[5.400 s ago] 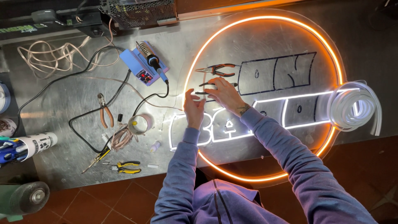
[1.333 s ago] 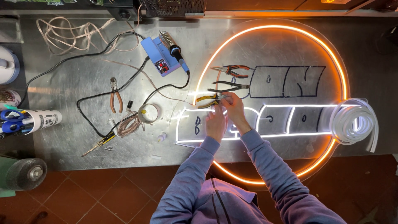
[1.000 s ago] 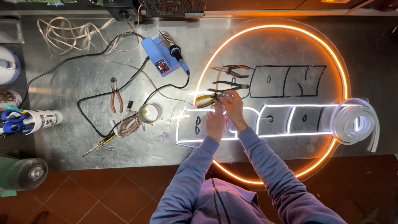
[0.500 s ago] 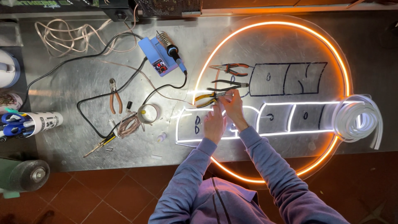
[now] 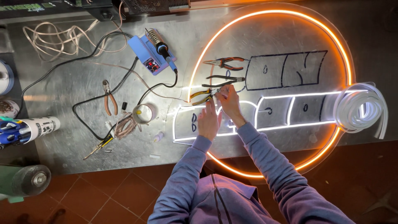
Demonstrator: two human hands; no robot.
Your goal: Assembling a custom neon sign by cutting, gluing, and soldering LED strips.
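1. A metal bench [image 5: 74, 137] stands over a red tiled floor [image 5: 103, 195], strewn with tools and cables around a round clear sign panel [image 5: 290, 41] edged with a glowing orange ring [image 5: 265, 16].
2. Since a few seconds ago both hands have drawn in from the upper letters to the lit white letter outline [image 5: 290, 112] in the lower row, and over the last second they have hardly shifted. I judge the work has settled on one small spot of that outline.
3. The left hand [image 5: 208, 120] lies flat on the panel, fingers loosely spread and pressing down beside the outline; it grasps nothing.
4. The right hand [image 5: 229, 103] has its fingers pinched together at the tips, just beside the yellow-handled pliers [image 5: 201, 96]. Whether they pinch a small part or the strip itself, I cannot tell.
5. Nearby lie red-handled pliers [image 5: 226, 63] and black-handled pliers [image 5: 224, 79] on the panel, a blue soldering station [image 5: 149, 56] with its iron, and a coil of white strip [image 5: 360, 110] at the panel's right edge.
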